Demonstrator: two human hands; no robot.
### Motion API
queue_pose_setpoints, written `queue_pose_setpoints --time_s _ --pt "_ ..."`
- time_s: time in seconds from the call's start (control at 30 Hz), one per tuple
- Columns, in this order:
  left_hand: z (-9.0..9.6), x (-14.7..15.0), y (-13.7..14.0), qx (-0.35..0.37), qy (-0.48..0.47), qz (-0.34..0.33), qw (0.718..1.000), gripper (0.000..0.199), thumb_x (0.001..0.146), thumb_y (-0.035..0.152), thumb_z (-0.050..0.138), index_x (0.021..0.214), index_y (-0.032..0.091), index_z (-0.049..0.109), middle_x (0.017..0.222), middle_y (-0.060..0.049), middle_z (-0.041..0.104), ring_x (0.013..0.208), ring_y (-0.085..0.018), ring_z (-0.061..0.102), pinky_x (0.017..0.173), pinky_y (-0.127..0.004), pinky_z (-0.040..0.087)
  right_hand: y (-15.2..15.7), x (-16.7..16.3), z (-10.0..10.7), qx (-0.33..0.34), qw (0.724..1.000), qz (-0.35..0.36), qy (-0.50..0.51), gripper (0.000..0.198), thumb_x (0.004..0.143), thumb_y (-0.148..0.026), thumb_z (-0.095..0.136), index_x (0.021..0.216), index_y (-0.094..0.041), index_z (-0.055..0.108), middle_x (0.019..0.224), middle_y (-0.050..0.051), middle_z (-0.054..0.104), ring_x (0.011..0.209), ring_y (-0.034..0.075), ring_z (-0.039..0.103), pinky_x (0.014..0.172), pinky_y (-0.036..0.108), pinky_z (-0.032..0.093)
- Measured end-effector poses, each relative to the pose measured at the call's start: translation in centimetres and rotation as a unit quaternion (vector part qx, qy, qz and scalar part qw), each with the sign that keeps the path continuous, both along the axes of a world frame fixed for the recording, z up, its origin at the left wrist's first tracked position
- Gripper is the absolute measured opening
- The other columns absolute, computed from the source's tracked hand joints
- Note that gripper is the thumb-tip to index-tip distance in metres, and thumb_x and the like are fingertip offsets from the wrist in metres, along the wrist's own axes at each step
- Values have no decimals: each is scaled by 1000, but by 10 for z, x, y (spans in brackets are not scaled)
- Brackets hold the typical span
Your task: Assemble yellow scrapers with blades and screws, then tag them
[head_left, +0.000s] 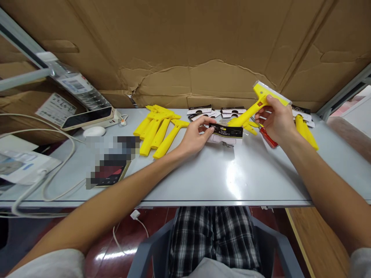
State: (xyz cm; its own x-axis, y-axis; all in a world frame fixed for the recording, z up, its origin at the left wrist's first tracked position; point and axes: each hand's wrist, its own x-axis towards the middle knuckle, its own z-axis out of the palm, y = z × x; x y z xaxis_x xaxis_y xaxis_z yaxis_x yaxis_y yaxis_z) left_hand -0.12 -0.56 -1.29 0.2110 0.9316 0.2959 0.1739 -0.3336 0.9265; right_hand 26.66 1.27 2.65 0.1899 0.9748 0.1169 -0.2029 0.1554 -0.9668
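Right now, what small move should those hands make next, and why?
Probably the left hand should steady the printed card while the right hand eases the yellow scraper slightly toward it, handle first: the left pinches the card's edge, the right grips the scraper near its head, and the handle's end appears right by the card's upper edge.

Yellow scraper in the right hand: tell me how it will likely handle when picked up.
The yellow scraper is probably stiff, its handle jutting straight from the right hand. Its smooth body looks like plastic, so likely light for its size. The wide head might make it end-heavy.
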Motion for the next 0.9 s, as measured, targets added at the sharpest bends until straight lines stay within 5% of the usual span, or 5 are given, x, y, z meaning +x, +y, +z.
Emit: queue_pose_setpoints --time_s 0.43,0.6,0.73,0.9 --pt "-13 8 0 -100 -166 72 978 19 88 20 71 105 23 61 102 -4 67 91 -17 65 79 -30 56 -25 -40 -13 -114 983 134 46 45 90 -56 66 115 -19 59 104 9 68 93 18 69 79 36 66" --pt "-13 8 0 -112 -194 92 970 33 83 40 83 97 23 58 100 -3 67 85 -16 66 75 -31 57 -24 -43 -15 -127 978 146 85 45 95 -55 57 124 -21 56 107 9 67 91 19 72 83 42 67" --pt "-7 10 0 -173 -216 57 959 44 84 62 80 91 21 64 96 -6 71 89 -20 69 77 -35 58 -19 -41 -18 -108 982 120 101 49 93 -58 60 126 -22 55 100 7 65 91 19 73 88 41 67" --pt "4 5 -3 -195 -204 -47 958 45 79 42 84 117 20 75 135 -12 73 123 -31 68 96 -43 59 -11 -33 -21 -96 986 79 108 51 92 -63 60 122 -22 54 94 5 61 97 18 74 92 39 67"
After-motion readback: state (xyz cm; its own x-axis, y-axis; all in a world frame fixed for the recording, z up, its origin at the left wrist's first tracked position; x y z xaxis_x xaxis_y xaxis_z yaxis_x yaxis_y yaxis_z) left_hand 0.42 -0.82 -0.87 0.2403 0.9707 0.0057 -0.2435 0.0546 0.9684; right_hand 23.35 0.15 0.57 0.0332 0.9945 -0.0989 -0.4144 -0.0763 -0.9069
